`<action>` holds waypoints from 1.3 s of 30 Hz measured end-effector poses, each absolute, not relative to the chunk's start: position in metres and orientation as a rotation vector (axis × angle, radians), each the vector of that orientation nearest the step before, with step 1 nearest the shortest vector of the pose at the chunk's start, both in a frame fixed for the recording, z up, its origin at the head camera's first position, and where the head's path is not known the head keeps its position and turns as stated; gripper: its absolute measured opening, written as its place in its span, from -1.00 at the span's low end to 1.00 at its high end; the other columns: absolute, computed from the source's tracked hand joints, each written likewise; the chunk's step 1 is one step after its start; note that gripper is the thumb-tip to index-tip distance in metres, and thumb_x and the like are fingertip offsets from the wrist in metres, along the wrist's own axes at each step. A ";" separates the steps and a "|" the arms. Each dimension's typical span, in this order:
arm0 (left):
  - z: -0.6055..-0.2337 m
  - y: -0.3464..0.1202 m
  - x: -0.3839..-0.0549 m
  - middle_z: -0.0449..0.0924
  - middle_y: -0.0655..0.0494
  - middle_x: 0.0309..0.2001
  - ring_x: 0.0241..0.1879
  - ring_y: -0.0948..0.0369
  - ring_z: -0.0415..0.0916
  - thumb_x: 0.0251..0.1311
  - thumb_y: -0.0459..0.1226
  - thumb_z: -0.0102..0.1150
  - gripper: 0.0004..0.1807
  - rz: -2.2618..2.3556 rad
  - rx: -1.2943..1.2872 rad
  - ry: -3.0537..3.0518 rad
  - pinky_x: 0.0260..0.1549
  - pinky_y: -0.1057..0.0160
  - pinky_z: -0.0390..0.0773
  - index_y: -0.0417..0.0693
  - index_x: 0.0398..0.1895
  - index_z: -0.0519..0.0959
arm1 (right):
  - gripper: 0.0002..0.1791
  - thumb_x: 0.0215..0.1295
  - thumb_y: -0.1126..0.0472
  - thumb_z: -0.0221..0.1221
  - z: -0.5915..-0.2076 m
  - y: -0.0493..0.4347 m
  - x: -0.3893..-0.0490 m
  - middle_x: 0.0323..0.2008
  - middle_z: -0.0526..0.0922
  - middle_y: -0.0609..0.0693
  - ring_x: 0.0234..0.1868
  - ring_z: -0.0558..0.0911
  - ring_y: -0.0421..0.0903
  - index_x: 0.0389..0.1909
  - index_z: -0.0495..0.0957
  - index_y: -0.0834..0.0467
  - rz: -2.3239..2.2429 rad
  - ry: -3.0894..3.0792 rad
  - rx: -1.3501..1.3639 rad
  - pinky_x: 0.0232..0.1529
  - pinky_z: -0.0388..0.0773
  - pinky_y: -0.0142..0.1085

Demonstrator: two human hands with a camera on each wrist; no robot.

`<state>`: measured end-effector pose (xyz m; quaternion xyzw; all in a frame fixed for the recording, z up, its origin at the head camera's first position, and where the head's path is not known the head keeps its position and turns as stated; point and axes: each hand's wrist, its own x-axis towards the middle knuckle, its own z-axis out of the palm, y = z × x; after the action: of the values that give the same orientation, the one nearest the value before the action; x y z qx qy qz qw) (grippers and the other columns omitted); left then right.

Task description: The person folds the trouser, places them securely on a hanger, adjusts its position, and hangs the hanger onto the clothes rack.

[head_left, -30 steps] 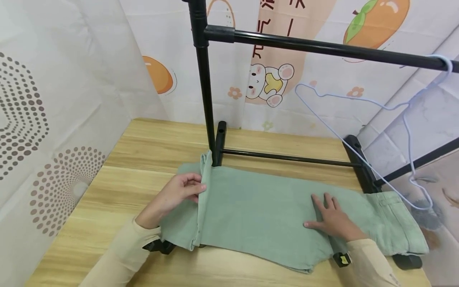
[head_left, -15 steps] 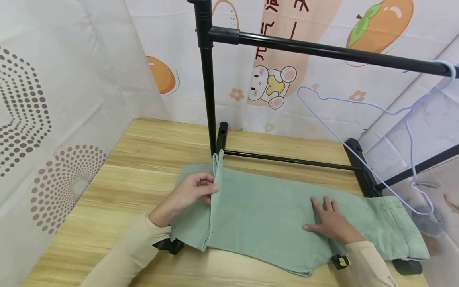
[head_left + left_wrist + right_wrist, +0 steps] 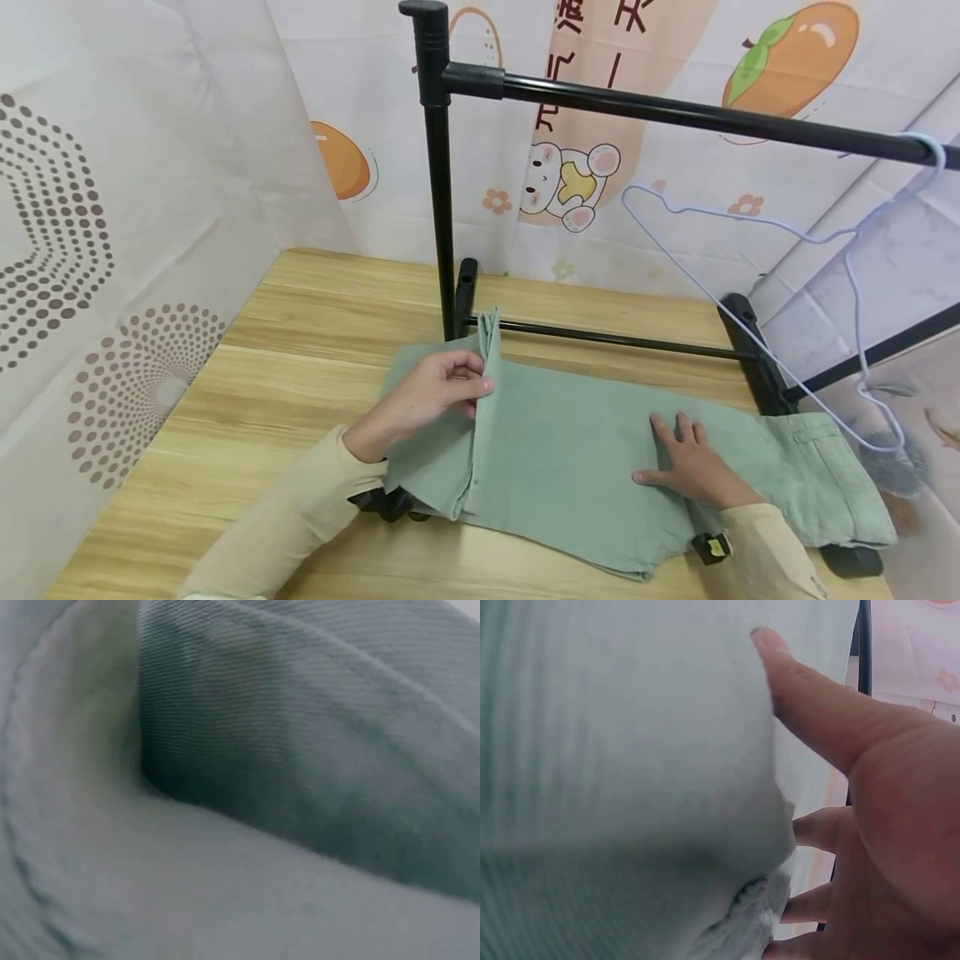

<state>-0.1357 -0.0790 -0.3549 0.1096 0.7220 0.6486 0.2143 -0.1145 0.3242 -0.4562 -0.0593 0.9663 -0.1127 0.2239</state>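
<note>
Some Chinese lettering (image 3: 613, 70), “一天”, beyond green garment (image 3: 570, 454)

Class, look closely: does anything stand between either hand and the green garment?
Nothing visible does. The left hand pinches the green garment at a raised fold, and the right hand rests on it, fingers spread. The blue hanger hangs on the black bar, away from both hands.
</note>
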 end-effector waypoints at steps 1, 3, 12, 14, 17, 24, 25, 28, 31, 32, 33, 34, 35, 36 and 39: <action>-0.353 -0.076 -0.136 0.60 0.05 -0.28 -0.44 0.27 0.57 0.29 -0.32 0.18 -0.71 1.800 0.309 2.001 -0.31 0.29 0.65 -0.36 -0.03 0.47 | 0.29 -0.04 -0.43 0.27 -0.456 0.324 -0.114 0.36 -0.16 0.66 0.34 -0.10 0.64 0.46 0.00 0.37 -0.317 2.664 -0.158 0.06 0.25 0.47; -0.351 -0.071 -0.137 0.60 0.05 -0.29 -0.45 0.27 0.56 0.29 -0.34 0.18 -0.72 1.805 0.320 1.992 -0.33 0.30 0.65 -0.36 -0.03 0.47 | 0.29 -0.04 -0.43 0.28 -0.457 0.325 -0.113 0.37 -0.16 0.66 0.34 -0.11 0.64 0.46 0.00 0.37 -0.330 2.657 -0.149 0.07 0.24 0.47; -0.361 -0.047 -0.141 0.61 0.04 -0.29 -0.38 0.31 0.56 0.30 -0.34 0.17 -0.74 1.768 0.340 1.923 -0.32 0.29 0.66 -0.36 -0.05 0.49 | 0.30 -0.04 -0.43 0.28 -0.457 0.326 -0.112 0.38 -0.19 0.64 0.35 -0.12 0.63 0.47 -0.02 0.35 -0.347 2.650 -0.134 0.07 0.25 0.47; -0.365 -0.045 -0.142 0.61 0.02 -0.28 -0.38 0.30 0.57 0.30 -0.33 0.17 -0.73 1.761 0.329 1.919 -0.31 0.28 0.67 -0.36 -0.04 0.49 | 0.30 -0.06 -0.43 0.29 -0.456 0.326 -0.112 0.37 -0.18 0.65 0.35 -0.11 0.62 0.47 -0.01 0.35 -0.349 2.653 -0.135 0.07 0.26 0.46; -0.369 -0.043 -0.143 0.62 0.01 -0.27 -0.40 0.29 0.58 0.30 -0.32 0.18 -0.72 1.749 0.308 1.915 -0.31 0.27 0.67 -0.35 -0.03 0.49 | 0.30 -0.07 -0.43 0.30 -0.456 0.326 -0.112 0.37 -0.15 0.65 0.34 -0.09 0.62 0.46 0.02 0.36 -0.352 2.659 -0.136 0.08 0.27 0.45; -0.371 -0.043 -0.142 0.61 0.02 -0.28 -0.41 0.28 0.58 0.30 -0.33 0.18 -0.72 1.757 0.263 1.901 -0.32 0.26 0.68 -0.34 -0.03 0.48 | 0.20 -0.04 -0.35 0.34 -0.448 0.327 -0.113 0.33 0.00 0.64 0.32 0.04 0.58 0.40 0.13 0.41 -0.398 2.699 -0.138 0.14 0.23 0.44; -0.371 -0.043 -0.142 0.61 0.01 -0.28 -0.41 0.28 0.58 0.29 -0.34 0.18 -0.73 1.759 0.257 1.901 -0.32 0.26 0.68 -0.34 -0.03 0.48 | 0.18 -0.03 -0.33 0.35 -0.447 0.326 -0.113 0.32 0.03 0.64 0.31 0.06 0.58 0.39 0.14 0.41 -0.407 2.706 -0.146 0.14 0.24 0.43; -0.371 -0.043 -0.143 0.62 0.01 -0.27 -0.41 0.28 0.59 0.30 -0.34 0.18 -0.72 1.758 0.248 1.902 -0.32 0.27 0.68 -0.35 -0.02 0.48 | 0.12 0.01 -0.28 0.36 -0.442 0.322 -0.113 0.28 0.12 0.64 0.29 0.14 0.58 0.35 0.19 0.44 -0.437 2.738 -0.191 0.13 0.28 0.40; -0.371 -0.043 -0.144 0.61 0.05 -0.30 -0.41 0.28 0.59 0.29 -0.35 0.17 -0.73 1.761 0.241 1.873 -0.32 0.27 0.68 -0.34 -0.03 0.47 | 0.05 0.06 -0.23 0.35 -0.440 0.316 -0.115 0.24 0.24 0.60 0.25 0.26 0.54 0.33 0.23 0.44 -0.474 2.767 -0.246 0.13 0.33 0.35; -0.371 -0.043 -0.144 0.61 0.06 -0.32 -0.42 0.28 0.59 0.29 -0.35 0.17 -0.74 1.764 0.244 1.857 -0.32 0.27 0.68 -0.34 -0.04 0.47 | 0.02 0.07 -0.22 0.34 -0.438 0.313 -0.115 0.23 0.28 0.58 0.24 0.30 0.52 0.33 0.24 0.43 -0.485 2.772 -0.265 0.12 0.34 0.33; -0.371 -0.044 -0.145 0.60 0.08 -0.34 -0.43 0.28 0.59 0.29 -0.36 0.17 -0.75 1.767 0.251 1.840 -0.33 0.27 0.68 -0.34 -0.06 0.46 | 0.00 0.09 -0.22 0.33 -0.437 0.310 -0.115 0.23 0.31 0.55 0.24 0.32 0.50 0.33 0.25 0.42 -0.496 2.770 -0.275 0.13 0.35 0.32; -0.370 -0.044 -0.145 0.59 0.11 -0.37 -0.43 0.28 0.59 0.29 -0.37 0.17 -0.77 1.771 0.256 1.821 -0.34 0.27 0.68 -0.34 -0.07 0.45 | -0.02 0.11 -0.22 0.31 -0.435 0.306 -0.116 0.24 0.33 0.53 0.25 0.34 0.48 0.34 0.25 0.40 -0.511 2.766 -0.282 0.14 0.36 0.31; -0.370 -0.044 -0.145 0.58 0.12 -0.39 -0.43 0.28 0.59 0.29 -0.37 0.16 -0.79 1.776 0.260 1.799 -0.35 0.28 0.68 -0.34 -0.10 0.45 | -0.04 0.14 -0.22 0.30 -0.433 0.303 -0.116 0.24 0.34 0.51 0.25 0.35 0.47 0.34 0.26 0.38 -0.528 2.762 -0.294 0.14 0.36 0.30; -0.370 -0.045 -0.145 0.58 0.14 -0.41 -0.43 0.28 0.59 0.29 -0.38 0.16 -0.80 1.780 0.266 1.781 -0.35 0.28 0.68 -0.33 -0.12 0.44 | -0.05 0.16 -0.23 0.27 -0.431 0.300 -0.116 0.25 0.35 0.49 0.26 0.35 0.45 0.35 0.26 0.36 -0.540 2.757 -0.304 0.15 0.36 0.30; -0.370 -0.045 -0.146 0.57 0.17 -0.44 -0.44 0.28 0.58 0.29 -0.41 0.13 -0.85 1.802 0.271 1.723 -0.37 0.31 0.67 -0.31 -0.17 0.42 | -0.11 0.22 -0.23 0.23 -0.422 0.289 -0.118 0.28 0.36 0.44 0.29 0.36 0.42 0.37 0.27 0.30 -0.596 2.759 -0.338 0.17 0.35 0.29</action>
<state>-0.1459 -0.0454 -0.3699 0.1028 0.6529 0.6828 0.3113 -0.1178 0.2890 -0.4225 -0.1175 0.9597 -0.2073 0.1489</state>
